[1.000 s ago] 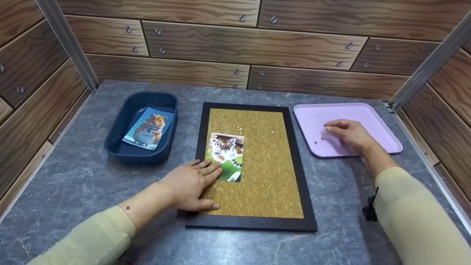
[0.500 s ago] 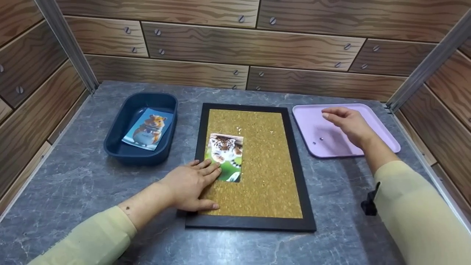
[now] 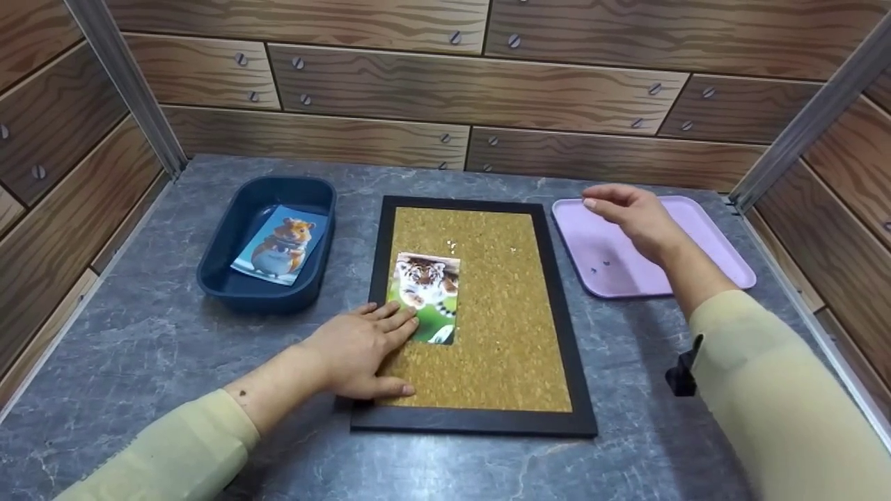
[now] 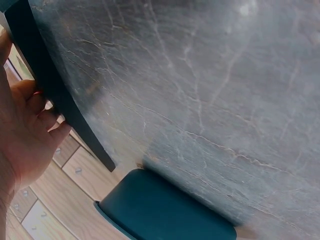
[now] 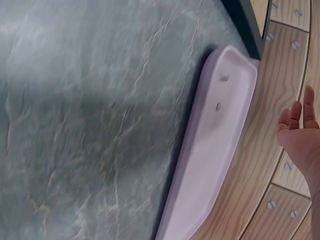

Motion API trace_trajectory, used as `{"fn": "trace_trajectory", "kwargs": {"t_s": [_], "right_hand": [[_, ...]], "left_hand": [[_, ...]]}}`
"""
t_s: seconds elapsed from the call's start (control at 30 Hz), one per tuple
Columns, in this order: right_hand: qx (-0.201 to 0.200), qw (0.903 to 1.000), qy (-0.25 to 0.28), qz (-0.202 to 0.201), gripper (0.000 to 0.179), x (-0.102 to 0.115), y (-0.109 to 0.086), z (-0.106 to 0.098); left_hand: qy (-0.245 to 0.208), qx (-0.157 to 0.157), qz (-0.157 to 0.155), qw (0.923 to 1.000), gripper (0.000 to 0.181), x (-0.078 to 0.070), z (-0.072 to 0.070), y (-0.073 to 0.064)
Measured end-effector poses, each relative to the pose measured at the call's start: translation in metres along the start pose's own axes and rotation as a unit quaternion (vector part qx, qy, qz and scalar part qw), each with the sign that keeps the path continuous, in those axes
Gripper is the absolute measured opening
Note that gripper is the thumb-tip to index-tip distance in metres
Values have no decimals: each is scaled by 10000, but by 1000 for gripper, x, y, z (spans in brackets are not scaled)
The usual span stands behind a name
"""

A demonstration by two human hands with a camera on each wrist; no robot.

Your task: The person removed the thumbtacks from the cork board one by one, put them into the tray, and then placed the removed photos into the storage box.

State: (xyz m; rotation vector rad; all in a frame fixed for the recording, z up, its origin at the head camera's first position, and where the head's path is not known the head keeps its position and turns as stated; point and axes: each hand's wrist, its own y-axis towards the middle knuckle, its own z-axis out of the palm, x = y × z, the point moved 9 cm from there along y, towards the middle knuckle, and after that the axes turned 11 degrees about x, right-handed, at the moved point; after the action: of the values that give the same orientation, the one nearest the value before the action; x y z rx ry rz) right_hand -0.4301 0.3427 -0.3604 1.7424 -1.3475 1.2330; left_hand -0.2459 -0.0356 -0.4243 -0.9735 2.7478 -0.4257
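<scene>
My left hand lies flat on the lower left of a cork board with a black frame. Its fingertips press the left edge of a tiger picture on the cork. In the left wrist view, that hand is at the dark frame edge. My right hand is raised over the left side of a lilac tray, thumb and index tips together. They pinch what looks like a small pin, almost wholly hidden. Two small metallic pins lie in the tray, also seen in the right wrist view.
A dark blue bin on the left holds a hamster picture. Tiny shiny bits sit on the cork above the tiger picture. Wood-patterned walls enclose the grey marbled table at the back and sides.
My right hand has risen from the tray's middle and moved left toward the board, fingertips still pinched. My left hand and the tiger picture stay in place.
</scene>
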Motion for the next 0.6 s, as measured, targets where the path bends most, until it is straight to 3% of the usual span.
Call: {"fn": "trace_trajectory", "kwargs": {"t_s": [0.6], "right_hand": [[241,9970,470,-564,35,39,18,38]], "left_hand": [[99,-173,46,9998,96,0,-1,-1]]}}
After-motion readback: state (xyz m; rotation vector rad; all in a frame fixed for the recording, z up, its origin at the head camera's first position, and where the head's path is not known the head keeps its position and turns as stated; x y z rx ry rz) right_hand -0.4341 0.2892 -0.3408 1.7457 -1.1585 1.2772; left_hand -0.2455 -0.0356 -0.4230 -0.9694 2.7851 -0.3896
